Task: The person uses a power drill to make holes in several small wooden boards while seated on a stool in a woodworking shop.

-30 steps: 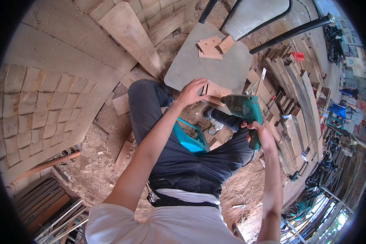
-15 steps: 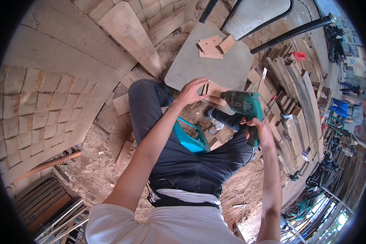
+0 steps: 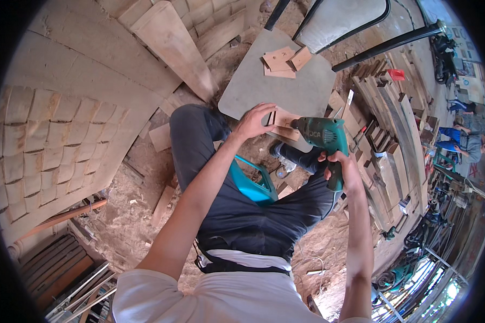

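Observation:
My right hand (image 3: 340, 168) is wrapped round the grip of a green power drill (image 3: 326, 133), whose front end points left. The drill's nose meets or nearly meets a small light wooden piece (image 3: 286, 119) at the near edge of a grey chair seat (image 3: 248, 83); the bit's tip is too small to make out. From the left, my left hand (image 3: 256, 121) grips this wooden piece, with fingers over its top and thumb at the near side. A dark slot shows beside the fingers. Farther back on the seat lie thin wooden plates (image 3: 278, 59) and a small wooden block (image 3: 301, 57).
Between my legs is a teal plastic stool (image 3: 256, 185). Stacked boards (image 3: 396, 134) fill the right side, and a wide plank (image 3: 172, 51) leans at the upper left. Black chair legs (image 3: 388, 46) stick out at the back. Far right, people (image 3: 466, 142) are at work.
The drill has shifted very slightly left, closer against the wooden piece. My left hand stays in place on the piece.

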A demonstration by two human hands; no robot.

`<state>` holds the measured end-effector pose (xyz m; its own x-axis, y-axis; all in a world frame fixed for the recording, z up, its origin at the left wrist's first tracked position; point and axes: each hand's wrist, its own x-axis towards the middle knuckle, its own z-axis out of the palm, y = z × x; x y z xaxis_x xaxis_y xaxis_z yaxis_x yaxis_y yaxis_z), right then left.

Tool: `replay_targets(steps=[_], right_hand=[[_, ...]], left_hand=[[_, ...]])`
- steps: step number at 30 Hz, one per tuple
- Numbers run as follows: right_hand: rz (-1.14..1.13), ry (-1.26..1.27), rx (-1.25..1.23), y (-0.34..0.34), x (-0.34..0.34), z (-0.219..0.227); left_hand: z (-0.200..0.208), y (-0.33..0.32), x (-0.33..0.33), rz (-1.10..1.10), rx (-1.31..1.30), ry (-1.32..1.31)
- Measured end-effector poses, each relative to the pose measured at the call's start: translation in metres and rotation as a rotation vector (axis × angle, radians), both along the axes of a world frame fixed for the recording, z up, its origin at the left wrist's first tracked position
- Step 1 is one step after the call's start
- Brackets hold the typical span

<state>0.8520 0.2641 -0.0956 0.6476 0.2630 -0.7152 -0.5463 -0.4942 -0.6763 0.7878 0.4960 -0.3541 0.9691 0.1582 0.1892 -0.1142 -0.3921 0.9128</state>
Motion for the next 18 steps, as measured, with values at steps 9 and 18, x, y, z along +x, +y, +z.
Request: replay_targets(steps=[9,18], right_hand=[[-0.088,0.122,0.011,-0.014,0.012,-0.010],[-0.127,0.158,-0.009,-0.026,0.021,-0.010]], left_hand=[[-0.001,0.001,0.001,-0.016,0.010,0.019],[-0.003,0.001,0.000,-0.027,0.032,0.006]])
